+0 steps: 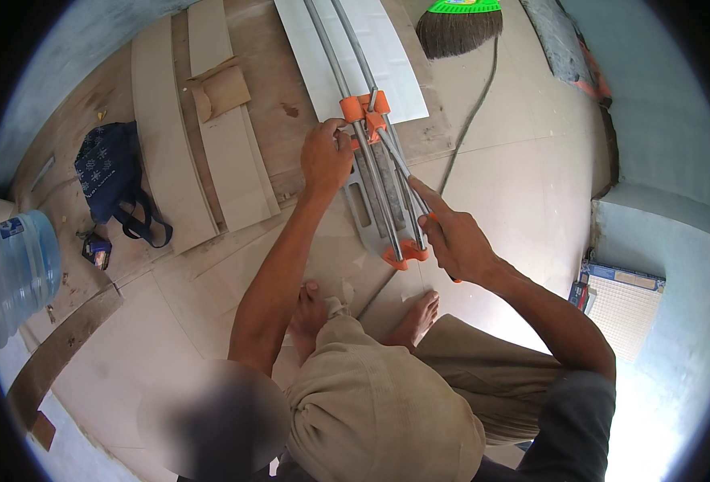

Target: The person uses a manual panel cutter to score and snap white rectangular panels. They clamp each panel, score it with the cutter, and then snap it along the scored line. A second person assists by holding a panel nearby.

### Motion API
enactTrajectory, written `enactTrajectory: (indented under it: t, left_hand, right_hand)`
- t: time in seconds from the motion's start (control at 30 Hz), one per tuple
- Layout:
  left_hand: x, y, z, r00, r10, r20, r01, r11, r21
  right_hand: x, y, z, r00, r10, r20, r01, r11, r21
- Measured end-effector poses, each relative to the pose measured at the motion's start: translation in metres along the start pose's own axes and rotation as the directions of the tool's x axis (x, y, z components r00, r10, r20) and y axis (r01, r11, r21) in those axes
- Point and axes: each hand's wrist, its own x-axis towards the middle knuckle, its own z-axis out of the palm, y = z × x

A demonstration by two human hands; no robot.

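A manual tile cutter (380, 189) with two long steel rails and orange fittings lies on the floor in front of my feet. Its orange carriage (367, 107) sits partway along the rails. Beside the carriage, my left hand (327, 159) has its fingers curled in against the left rail and an orange part; the fingertips are partly hidden. My right hand (457, 243) is wrapped round the handle end of the steel lever (399, 157), with the index finger stretched along it. A large white tile (311, 60) lies under the far part of the rails.
Long beige tile strips (166, 120) and a torn cardboard piece (222, 87) lie to the left. Beyond them are a dark blue bag (107, 165) and a water jug (17, 265). A broom (459, 30) and a cable (474, 120) are on the right, near a box (624, 301).
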Motion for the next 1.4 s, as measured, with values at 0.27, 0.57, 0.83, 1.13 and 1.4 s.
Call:
enactTrajectory:
  t: [0.27,0.57,0.83,1.13,1.4]
  left_hand:
    - [-0.030,-0.010,0.012,0.972,0.234,-0.025,-0.231,0.969,0.088]
    - [-0.034,-0.017,0.010,0.973,0.174,0.154,-0.177,0.984,0.004]
    - [-0.033,-0.016,0.001,0.965,0.123,0.233,-0.094,0.987,-0.133]
    - [-0.030,-0.006,0.004,0.988,0.145,0.051,-0.147,0.988,0.046]
    - [-0.018,-0.011,0.003,0.924,0.382,-0.033,-0.357,0.889,0.285]
  right_hand:
    - [0.008,0.025,0.019,0.963,-0.187,-0.196,0.182,0.982,-0.041]
    - [0.010,0.027,0.020,0.962,-0.183,-0.202,0.185,0.983,-0.010]
    - [0.010,0.024,0.021,0.967,-0.176,-0.184,0.174,0.984,-0.027]
    - [0.004,0.007,0.002,0.994,-0.086,-0.070,0.083,0.995,-0.056]
    - [0.009,0.016,0.013,0.991,-0.085,-0.104,0.080,0.995,-0.060]
